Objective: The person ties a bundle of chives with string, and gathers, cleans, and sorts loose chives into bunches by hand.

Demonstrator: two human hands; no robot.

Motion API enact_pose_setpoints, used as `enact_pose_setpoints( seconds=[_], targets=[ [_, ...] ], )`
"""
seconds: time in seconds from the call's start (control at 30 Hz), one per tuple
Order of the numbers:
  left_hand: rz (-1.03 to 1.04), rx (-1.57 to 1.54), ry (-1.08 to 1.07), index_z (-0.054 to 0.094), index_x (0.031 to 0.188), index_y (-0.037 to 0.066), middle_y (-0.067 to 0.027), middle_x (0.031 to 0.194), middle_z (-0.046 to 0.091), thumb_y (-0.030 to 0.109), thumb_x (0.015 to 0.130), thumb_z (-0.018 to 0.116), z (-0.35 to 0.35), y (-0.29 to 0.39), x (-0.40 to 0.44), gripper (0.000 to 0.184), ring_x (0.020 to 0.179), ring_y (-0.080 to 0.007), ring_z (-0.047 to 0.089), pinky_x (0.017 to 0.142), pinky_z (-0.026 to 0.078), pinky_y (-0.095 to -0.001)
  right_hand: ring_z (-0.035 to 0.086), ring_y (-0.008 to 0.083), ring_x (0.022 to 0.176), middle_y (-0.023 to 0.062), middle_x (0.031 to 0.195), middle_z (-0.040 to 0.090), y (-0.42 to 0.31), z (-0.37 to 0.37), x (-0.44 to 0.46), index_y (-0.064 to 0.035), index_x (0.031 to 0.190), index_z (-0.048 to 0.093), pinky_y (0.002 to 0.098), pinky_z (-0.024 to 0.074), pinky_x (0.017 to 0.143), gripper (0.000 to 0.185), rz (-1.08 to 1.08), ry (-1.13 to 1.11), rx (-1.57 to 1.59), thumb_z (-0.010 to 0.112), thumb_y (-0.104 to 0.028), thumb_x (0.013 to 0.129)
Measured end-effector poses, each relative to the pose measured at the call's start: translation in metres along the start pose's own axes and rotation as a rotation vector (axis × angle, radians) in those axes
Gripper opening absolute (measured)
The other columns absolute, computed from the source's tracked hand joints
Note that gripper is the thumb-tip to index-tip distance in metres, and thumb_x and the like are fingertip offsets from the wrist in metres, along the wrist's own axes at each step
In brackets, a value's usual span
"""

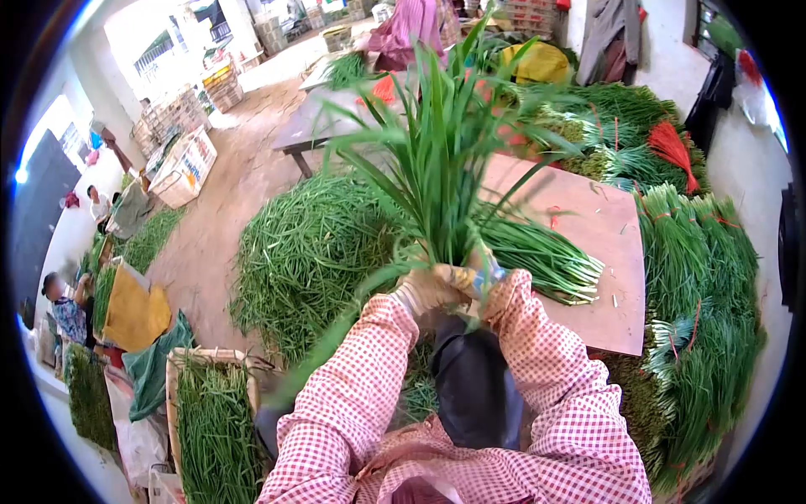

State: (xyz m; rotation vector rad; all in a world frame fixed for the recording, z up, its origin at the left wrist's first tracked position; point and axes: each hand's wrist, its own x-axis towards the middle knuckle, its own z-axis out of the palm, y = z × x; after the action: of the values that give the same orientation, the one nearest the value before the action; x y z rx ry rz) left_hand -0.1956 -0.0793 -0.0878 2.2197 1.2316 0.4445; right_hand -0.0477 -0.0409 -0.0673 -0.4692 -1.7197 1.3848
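Both hands are in work gloves at the middle of the head view, close together around a bunch of long green leaves (441, 160). My left hand (420, 291) is closed round the lower part of the bunch. Beside it, my right hand (483, 273) is closed on the same bunch. The leaves stand upright and fan out above the gloves. Just right of my hands, a pile of green stalks with white ends (537, 252) lies on a pinkish board (617, 227). A large heap of loose greens (306, 252) is on the left.
Tied green bundles (705, 277) are stacked along the right, with red ties (672, 155) at the back. A crate of greens (214, 428) stands at lower left. People (71, 311) sit at far left. A dark table (311, 126) is behind the heap.
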Motion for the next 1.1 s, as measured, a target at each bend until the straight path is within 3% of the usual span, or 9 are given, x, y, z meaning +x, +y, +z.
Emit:
enact_pose_setpoints(
  seconds=[0.1, 0.2, 0.33, 0.43, 0.6, 0.73, 0.83, 0.97, 1.1],
  targets=[
    [-0.071, -0.239, 0.181, 0.058, 0.119, 0.009, -0.0028, 0.107, 0.065, 0.018, 0.085, 0.062, -0.015, 0.003, -0.027, 0.036, 0.092, -0.0154, 0.061, 0.083, 0.049, -0.0288, 0.043, 0.0336, 0.126, 0.0238, 0.131, 0.046, 0.002, 0.042, 0.029, 0.0045, 0.138, 0.031, 0.039, 0.0355, 0.105, 0.1, 0.11, -0.025, -0.023, 0.071, -0.057, 0.07],
    [-0.062, -1.038, 0.662, 0.053, 0.123, 0.011, -0.0048, 0.106, 0.063, 0.015, 0.08, 0.065, -0.02, 0.031, -0.077, 0.045, 0.091, -0.0185, 0.06, 0.084, 0.049, -0.0331, 0.044, 0.0418, 0.121, 0.0279, 0.125, 0.049, -0.069, 0.095, 0.021, 0.0036, 0.134, 0.037, 0.0465, 0.0374, 0.1, 0.104, -0.214, -0.087, -0.93, 0.066, -0.068, 0.064],
    [0.13, -1.569, 1.121, 0.046, 0.128, 0.012, -0.0075, 0.103, 0.062, 0.01, 0.073, 0.068, -0.011, 0.068, -0.148, 0.059, 0.089, -0.0228, 0.06, 0.085, 0.05, -0.0387, 0.045, 0.043, 0.121, 0.0288, 0.125, 0.05, -0.086, 0.152, 0.016, 0.0062, 0.131, 0.04, 0.044, 0.0376, 0.102, 0.101, -0.153, -0.516, -0.749, 0.064, -0.068, 0.066],
    [0.192, -1.675, 1.246, 0.041, 0.132, 0.014, -0.0095, 0.102, 0.06, 0.006, 0.068, 0.071, -0.001, 0.071, -0.187, 0.071, 0.089, -0.026, 0.059, 0.086, 0.051, -0.043, 0.048, 0.0233, 0.12, 0.0138, 0.132, 0.048, -0.103, 0.134, 0.013, -0.0072, 0.138, 0.037, 0.0355, 0.0397, 0.1, 0.061, 0.234, -0.567, -0.042, 0.057, -0.038, 0.089],
    [0.338, -1.759, 1.296, 0.045, 0.129, 0.014, -0.0035, 0.101, 0.057, 0.008, 0.066, 0.071, 0.01, 0.058, -0.224, 0.069, 0.1, -0.023, 0.058, 0.091, 0.049, -0.0484, 0.051, 0.0276, 0.119, 0.0196, 0.129, 0.05, -0.095, 0.096, -0.013, -0.0057, 0.139, 0.036, 0.0378, 0.0435, 0.097, 0.072, 0.539, -0.62, -0.047, 0.057, -0.051, 0.087],
    [0.239, -1.742, 1.389, 0.045, 0.127, 0.012, -0.0062, 0.102, 0.058, 0.005, 0.069, 0.068, 0.007, 0.068, -0.232, 0.063, 0.101, -0.0264, 0.058, 0.091, 0.049, -0.0486, 0.049, 0.0395, 0.118, 0.0268, 0.127, 0.049, -0.114, 0.141, -0.05, 0.0056, 0.137, 0.031, 0.0407, 0.0389, 0.1, 0.117, 0.011, -0.706, -0.774, 0.076, -0.066, 0.056],
    [0.22, -1.744, 1.426, 0.045, 0.127, 0.011, -0.0087, 0.1, 0.059, -0.002, 0.069, 0.063, 0.005, 0.073, -0.23, 0.062, 0.1, -0.0277, 0.058, 0.091, 0.049, -0.0453, 0.048, 0.0397, 0.119, 0.0256, 0.129, 0.047, -0.131, 0.174, -0.056, 0.0029, 0.141, 0.024, 0.0437, 0.0393, 0.099, 0.123, 0.027, -0.782, -1.079, 0.079, -0.061, 0.051],
    [0.299, -1.787, 1.476, 0.048, 0.124, 0.009, -0.0104, 0.105, 0.061, -0.003, 0.065, 0.065, 0.015, 0.075, -0.233, 0.063, 0.102, -0.0285, 0.058, 0.092, 0.048, -0.0421, 0.049, 0.0395, 0.118, 0.0258, 0.126, 0.05, -0.111, 0.188, -0.056, 0.0014, 0.144, 0.015, 0.0413, 0.0421, 0.097, 0.122, 0.094, -0.787, -0.696, 0.089, -0.029, 0.052],
    [0.411, -1.736, 1.421, 0.058, 0.112, 0.0, -0.0101, 0.114, 0.062, -0.001, 0.059, 0.067, 0.019, 0.071, -0.234, 0.053, 0.11, -0.0257, 0.056, 0.096, 0.047, -0.0369, 0.031, 0.0363, 0.133, 0.0202, 0.146, 0.027, -0.046, 0.179, -0.056, -0.0013, 0.146, 0.011, 0.0402, 0.0281, 0.108, 0.122, -0.304, -0.764, -0.274, 0.087, -0.038, 0.058]
  ],
)
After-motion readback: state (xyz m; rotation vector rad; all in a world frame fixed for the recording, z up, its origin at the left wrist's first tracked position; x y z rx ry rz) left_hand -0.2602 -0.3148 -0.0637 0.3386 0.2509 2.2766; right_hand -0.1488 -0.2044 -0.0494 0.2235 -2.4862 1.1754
